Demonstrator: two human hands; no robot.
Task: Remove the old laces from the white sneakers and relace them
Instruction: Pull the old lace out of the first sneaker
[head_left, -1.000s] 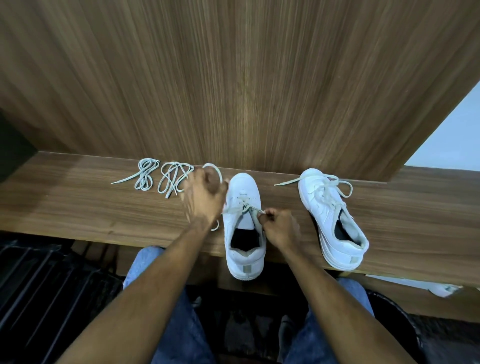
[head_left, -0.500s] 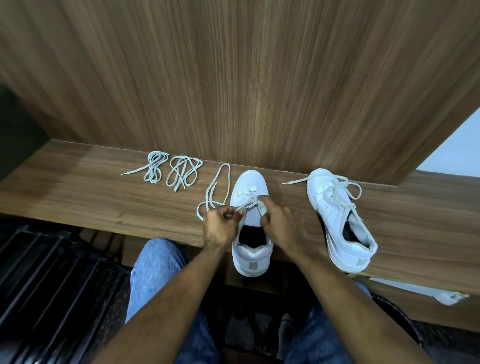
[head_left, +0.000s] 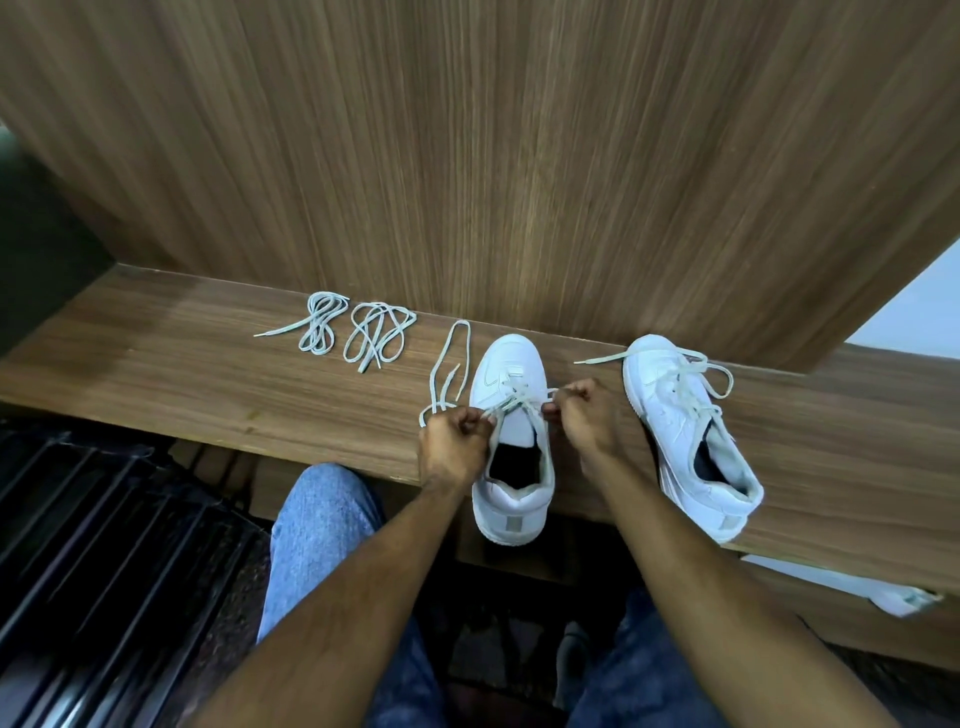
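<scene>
A white sneaker (head_left: 508, 364) stands on the wooden shelf (head_left: 208, 384), heel hanging over the front edge. My left hand (head_left: 453, 441) pinches its lace (head_left: 511, 400) at the sneaker's left side, and the free length of that lace (head_left: 451, 364) trails in a loop over the shelf to the left. My right hand (head_left: 584, 415) pinches the other end at the sneaker's right side. The lace crosses the lower eyelets between my hands. A second white sneaker (head_left: 675, 431), fully laced with loose ends, lies to the right.
Two bundled spare laces (head_left: 322, 330) (head_left: 376, 338) lie on the shelf at the left. A wood panel wall (head_left: 467, 156) rises right behind the shoes. My knees in blue jeans (head_left: 322, 530) are under the shelf; a dark slatted surface (head_left: 104, 571) lies lower left.
My left hand came back from the loose lace at the left to the sneaker's side. Both hands now pull the lace ends outward, the right hand shifted right. The view moved closer.
</scene>
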